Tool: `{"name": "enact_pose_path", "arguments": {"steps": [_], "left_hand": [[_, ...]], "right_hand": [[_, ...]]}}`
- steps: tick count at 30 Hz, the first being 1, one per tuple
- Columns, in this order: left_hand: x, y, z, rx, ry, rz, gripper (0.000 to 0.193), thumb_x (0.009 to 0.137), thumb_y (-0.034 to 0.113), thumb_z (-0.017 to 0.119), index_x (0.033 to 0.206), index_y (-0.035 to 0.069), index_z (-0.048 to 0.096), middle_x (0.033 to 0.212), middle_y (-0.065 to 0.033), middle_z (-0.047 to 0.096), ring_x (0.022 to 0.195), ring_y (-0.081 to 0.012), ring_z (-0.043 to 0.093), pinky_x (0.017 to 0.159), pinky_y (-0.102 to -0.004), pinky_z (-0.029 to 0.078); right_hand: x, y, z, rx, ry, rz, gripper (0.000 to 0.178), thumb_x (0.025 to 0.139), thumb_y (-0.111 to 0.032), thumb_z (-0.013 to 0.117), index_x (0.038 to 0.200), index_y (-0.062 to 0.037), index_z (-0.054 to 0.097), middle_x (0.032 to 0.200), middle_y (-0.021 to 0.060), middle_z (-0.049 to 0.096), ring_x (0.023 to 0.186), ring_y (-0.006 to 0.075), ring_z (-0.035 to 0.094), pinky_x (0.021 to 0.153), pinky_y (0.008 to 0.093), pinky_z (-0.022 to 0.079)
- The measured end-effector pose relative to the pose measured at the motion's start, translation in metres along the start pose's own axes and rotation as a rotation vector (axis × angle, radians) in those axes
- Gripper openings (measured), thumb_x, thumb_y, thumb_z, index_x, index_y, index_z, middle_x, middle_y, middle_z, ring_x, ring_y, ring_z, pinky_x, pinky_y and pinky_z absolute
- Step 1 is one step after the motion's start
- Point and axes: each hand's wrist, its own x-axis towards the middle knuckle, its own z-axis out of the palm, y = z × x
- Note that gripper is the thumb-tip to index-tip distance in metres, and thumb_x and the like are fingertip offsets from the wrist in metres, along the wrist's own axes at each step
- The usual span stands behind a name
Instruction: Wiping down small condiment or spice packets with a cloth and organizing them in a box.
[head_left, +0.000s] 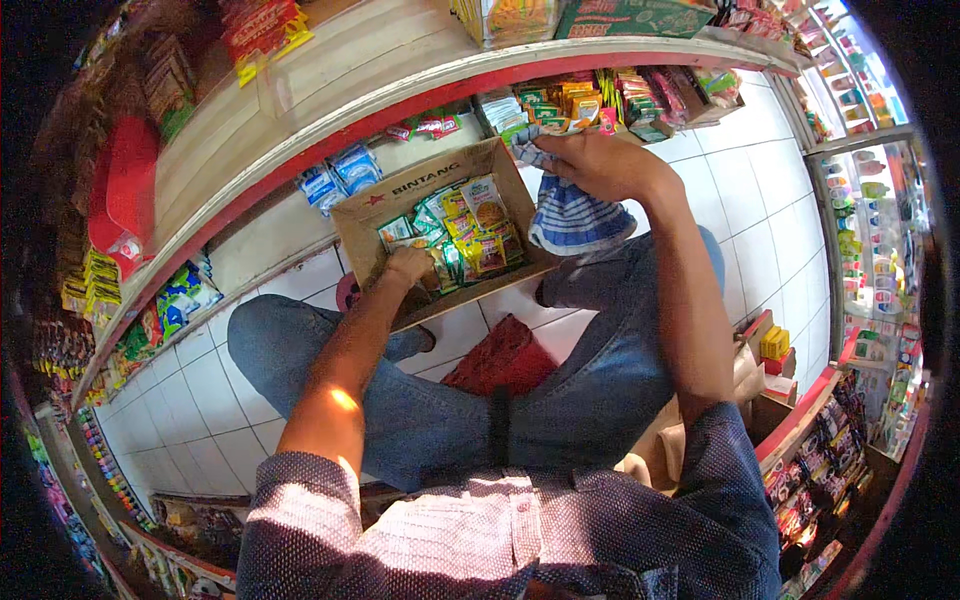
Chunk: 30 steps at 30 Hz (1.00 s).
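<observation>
An open cardboard box [395, 207] with printing on its far wall sits in front of my legs. Inside lie several small sachets [460, 235], green, yellow and white. My left hand [408, 265] reaches over the box's left side, its fingers curled down among the sachets; their tips are hidden, so what they grip does not show. Off the box's right end, my right hand [610, 165] is closed on a bunched blue-and-white striped cloth [580, 215], which hangs beside the box wall.
A long shelf with a red-edged board [330, 125] curves above the box. Blue sachets [342, 178] and orange and green packets [570, 100] lie under it. White floor tiles [770, 235] extend right toward a bottle-filled glass case [870, 215]. A dark red object [505, 358] lies between my legs.
</observation>
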Motion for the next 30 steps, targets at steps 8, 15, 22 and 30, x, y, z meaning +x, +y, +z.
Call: {"name": "enact_pose_path", "arguments": {"steps": [8,15,22,30], "left_hand": [[-0.043,0.026,-0.043,0.129,0.231,0.072,0.030,0.094,0.023,0.056,0.112,0.006,0.073,0.114,-0.0195,0.072,0.112,-0.0382,0.068,0.096,-0.0524,0.051],[-0.083,0.034,-0.103,-0.190,0.462,0.295,0.022,0.089,0.017,0.068,0.108,0.006,0.071,0.103,-0.0227,0.072,0.102,-0.0419,0.068,0.088,-0.0519,0.054],[-0.162,0.047,-0.142,-0.836,0.311,0.495,0.022,0.095,0.023,0.068,0.106,0.003,0.066,0.098,-0.0052,0.068,0.093,-0.0139,0.061,0.084,-0.0325,0.050],[-0.220,0.066,-0.138,-1.359,0.284,0.559,0.018,0.099,0.019,0.058,0.106,0.005,0.066,0.104,-0.0020,0.064,0.108,-0.0127,0.056,0.097,-0.0276,0.043]], "right_hand": [[-0.022,-0.011,0.025,0.206,0.177,0.012,0.047,0.105,-0.030,0.052,0.141,-0.0013,0.051,0.124,0.0286,0.064,0.110,0.0461,0.063,0.094,0.0489,0.050],[-0.039,-0.034,0.039,0.313,0.288,0.002,0.045,0.102,-0.025,0.055,0.138,0.0009,0.051,0.122,0.0304,0.063,0.113,0.0485,0.060,0.097,0.0545,0.046],[-0.066,-0.076,0.046,0.509,0.384,0.036,0.058,0.099,-0.030,0.065,0.142,-0.0002,0.039,0.121,0.0298,0.063,0.114,0.0441,0.062,0.093,0.0487,0.049],[-0.073,-0.126,0.096,0.708,0.331,-0.195,0.077,0.089,-0.036,0.078,0.146,0.0032,0.045,0.122,0.0250,0.066,0.114,0.0315,0.065,0.098,0.0396,0.049]]}}
